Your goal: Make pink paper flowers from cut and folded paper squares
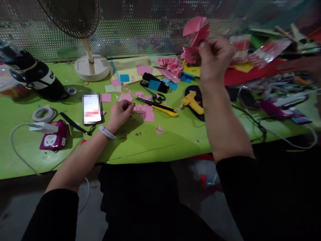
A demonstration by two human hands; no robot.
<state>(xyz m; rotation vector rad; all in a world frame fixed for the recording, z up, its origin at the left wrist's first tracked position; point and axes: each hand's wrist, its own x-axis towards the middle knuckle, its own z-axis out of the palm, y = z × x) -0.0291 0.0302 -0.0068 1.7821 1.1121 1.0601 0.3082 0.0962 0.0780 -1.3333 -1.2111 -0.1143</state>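
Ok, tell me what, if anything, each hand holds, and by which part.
The right hand holds curled pink paper, pinched at its lower part. The left hand is by pink scraps; whether it holds anything cannot be told.

Pale fan (91, 68), black bottle (37, 75), tape roll (51, 115) near purple socket block (59, 136), lit phone (91, 108)

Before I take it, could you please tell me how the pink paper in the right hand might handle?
The pink paper looks thin, so it is probably light. Its flaring layers might flop when moved, and its curved shape could crush under firm pressure.
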